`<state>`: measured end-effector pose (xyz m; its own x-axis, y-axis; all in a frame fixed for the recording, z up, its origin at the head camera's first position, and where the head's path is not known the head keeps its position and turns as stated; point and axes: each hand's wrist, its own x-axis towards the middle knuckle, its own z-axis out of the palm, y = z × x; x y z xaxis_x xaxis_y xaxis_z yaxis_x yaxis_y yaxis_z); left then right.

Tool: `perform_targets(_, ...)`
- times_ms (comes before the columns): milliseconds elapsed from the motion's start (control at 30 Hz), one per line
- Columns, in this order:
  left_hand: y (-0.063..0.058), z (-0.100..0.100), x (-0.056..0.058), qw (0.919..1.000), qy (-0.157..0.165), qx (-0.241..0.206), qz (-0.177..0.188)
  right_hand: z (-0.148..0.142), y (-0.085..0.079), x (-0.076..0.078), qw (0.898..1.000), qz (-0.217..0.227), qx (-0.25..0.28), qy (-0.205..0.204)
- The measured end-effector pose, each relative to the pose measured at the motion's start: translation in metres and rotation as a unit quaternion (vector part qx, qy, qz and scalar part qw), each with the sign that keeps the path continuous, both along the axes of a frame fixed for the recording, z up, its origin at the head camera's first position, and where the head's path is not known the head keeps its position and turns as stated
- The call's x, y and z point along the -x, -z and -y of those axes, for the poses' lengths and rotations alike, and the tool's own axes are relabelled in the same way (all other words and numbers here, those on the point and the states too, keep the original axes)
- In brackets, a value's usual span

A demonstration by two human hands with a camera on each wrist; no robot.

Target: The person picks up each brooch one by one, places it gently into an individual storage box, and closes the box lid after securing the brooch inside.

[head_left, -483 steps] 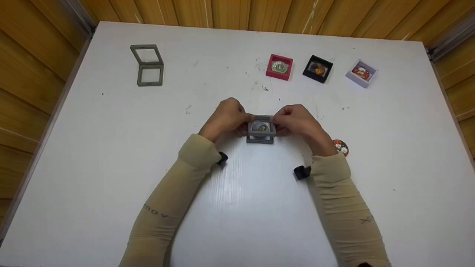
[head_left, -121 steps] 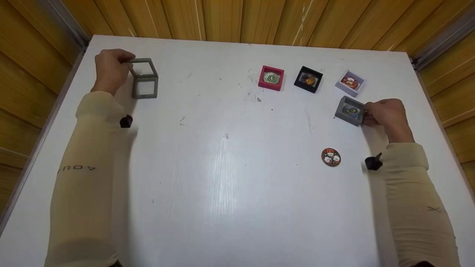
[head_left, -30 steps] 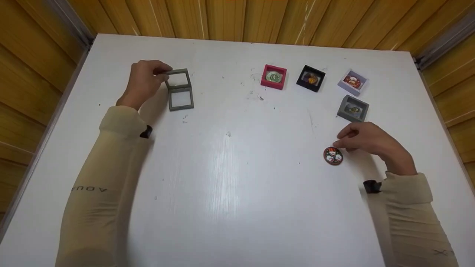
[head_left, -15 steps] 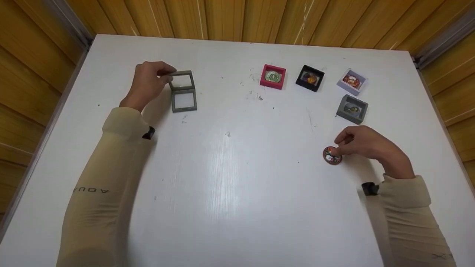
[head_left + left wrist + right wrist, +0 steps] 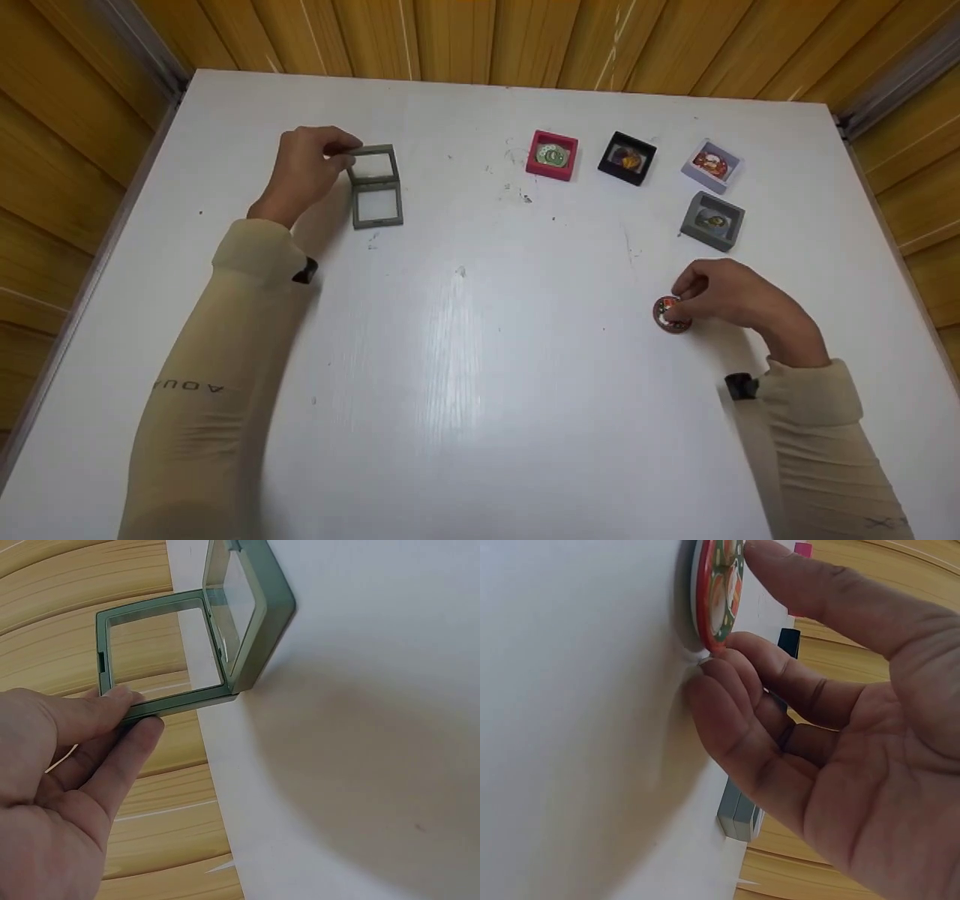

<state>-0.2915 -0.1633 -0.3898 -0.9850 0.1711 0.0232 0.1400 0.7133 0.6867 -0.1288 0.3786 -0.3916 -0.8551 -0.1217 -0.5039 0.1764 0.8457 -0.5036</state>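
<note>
My left hand [image 5: 304,169] pinches the lid rim of a grey-green hinged display case [image 5: 377,225] at the back left. In the left wrist view, thumb and fingers lie on either side of the case's lid frame [image 5: 150,608], which stands unfolded from the other half; both halves have clear panes with nothing inside. Over on the right, my right hand [image 5: 731,300] has its thumb on a round picture badge [image 5: 663,319] lying on the table. Curled fingers meet the badge's edge [image 5: 718,604] in the right wrist view. The thumb hides part of its picture.
Toward the back right stand a red case [image 5: 552,174], a black case [image 5: 615,166] and a lilac case [image 5: 705,178], each with a round badge inside. A closed grey case [image 5: 705,234] sits just beyond my right hand. Wooden slats [image 5: 450,37] border the white table [image 5: 465,465].
The grey case, earlier between both hands, now lies at the right. My left hand has brought the open case rightward and nearer. My right hand has moved onto the badge, thumb over it.
</note>
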Motion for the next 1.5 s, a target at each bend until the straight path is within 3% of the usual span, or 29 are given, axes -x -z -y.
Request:
perform_targets(867, 0.001, -0.001, 0.001, 0.9999, -0.009, -0.003, 0.008, 0.003, 0.002, -0.003, 1.0, -0.007, -0.002, 0.008)
perform_targets(1500, 0.002, 0.0, -0.001, 0.9998, -0.011, -0.01, 0.01, -0.016, 0.01, 0.0, 0.997, 0.019, 0.038, 0.058)
